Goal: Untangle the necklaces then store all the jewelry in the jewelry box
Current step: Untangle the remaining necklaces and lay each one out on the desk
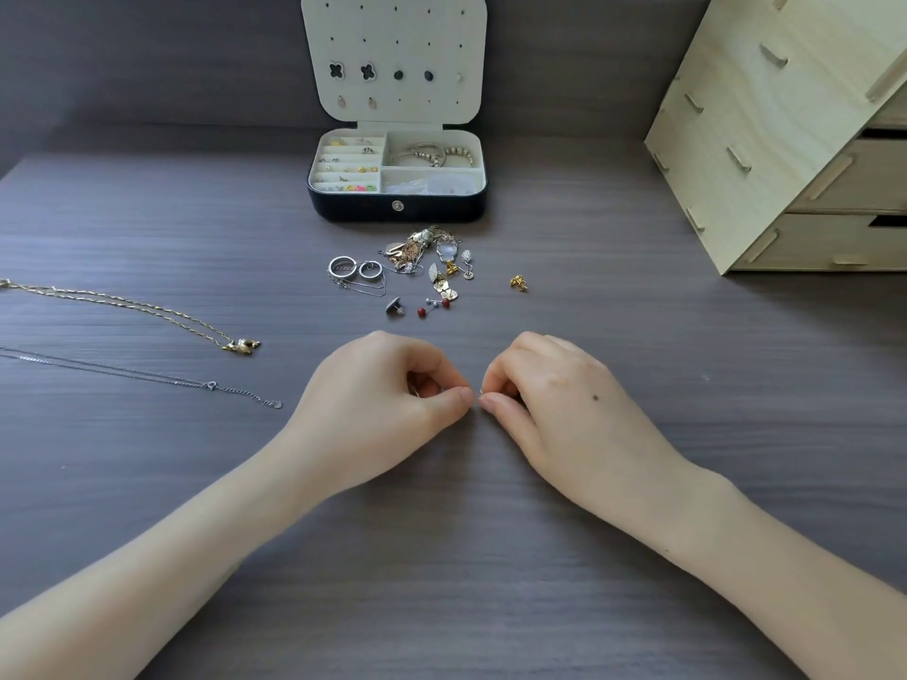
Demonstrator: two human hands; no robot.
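Head view, item list for you, operator.

1. Left hand (392, 400) & right hand (545, 395): centre of table (638, 434), thumb tips nearly meeting. Each pinches thumb-to-forefinger on a small silver piece (478, 394); too tiny to say if it's chain or clasp.
2. Gold necklace (147, 309) w/ pendant, 9 o'clock: laid out straight, apart from the rest. Reads as untangled.
3. Silver necklace (147, 375), 9 o'clock, just nearer you than the gold: also straight and separate.
4. Loose pile (422, 262), 12 o'clock from your hands: chains, pendants, earrings heaped together, looks tangled. Two rings (342, 268) at its 9, red studs (434, 306) at its 6, gold stud (518, 283) at its 3.
5. Jewelry box (397, 211), 12 o'clock beyond pile: lid up, earrings pinned in lid, compartments part filled.
6. Wooden drawer unit (785, 139), 2 o'clock.

Progress, est.: two necklaces freed, neither boxed yet; pile left to untangle & stow. Early to mid.

Writing/brands: none legible; the box's front snap shows no mark you could read.
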